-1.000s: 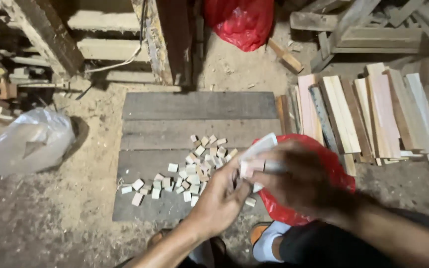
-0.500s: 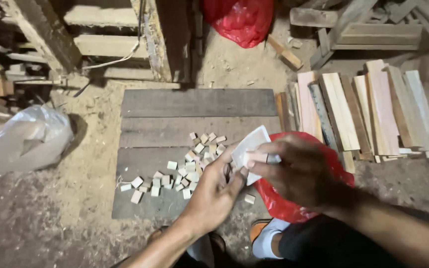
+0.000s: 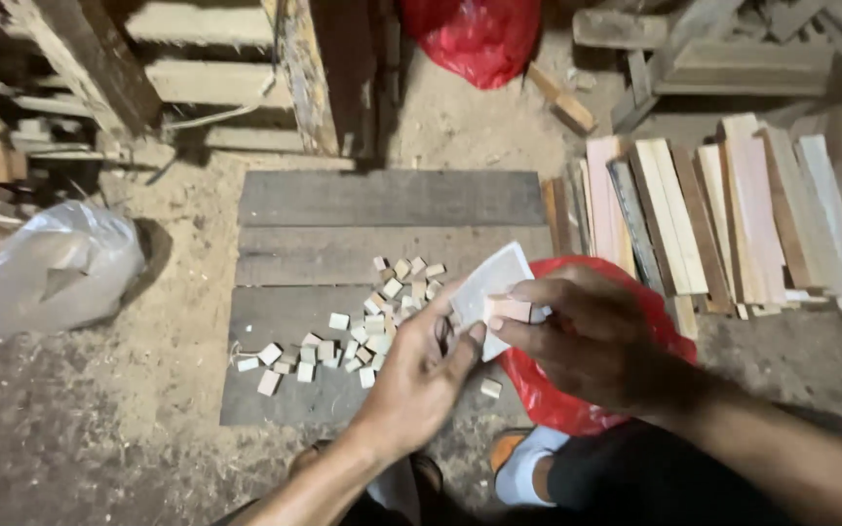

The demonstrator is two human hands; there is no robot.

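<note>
Both hands work together just in front of the dark plank platform [image 3: 392, 200]. The left hand [image 3: 419, 375] is curled around the lower edge of a white sheet of sandpaper [image 3: 491, 282], thumb and fingers closed on it so it stands tilted up toward the camera. The right hand [image 3: 592, 336] pinches a small pale wooden block [image 3: 509, 310] between thumb and fingertips and presses it flat against the sheet's face; the rest of that hand is loosely folded.

Compared with a second ago, the sheet has risen a little and turned more upright, and the block, which was largely hidden behind the right fingers, now sits plainly on the paper near its lower right corner. The two hands have drawn closer, so the block and the paper are in firm contact; to my eye this reads as a rubbing stroke under way on one face of the block.

On the platform, left of the hands, lies a scatter of small cut wooden blocks [image 3: 343, 341], unchanged in its spread. One stray block [image 3: 490, 388] lies at the platform's near edge. A red plastic bag [image 3: 548, 390] sits beside the platform under the right wrist, a stack of wooden slats [image 3: 723, 214] to the platform's right, and a clear plastic bag [image 3: 46, 273] well off to its left.
</note>
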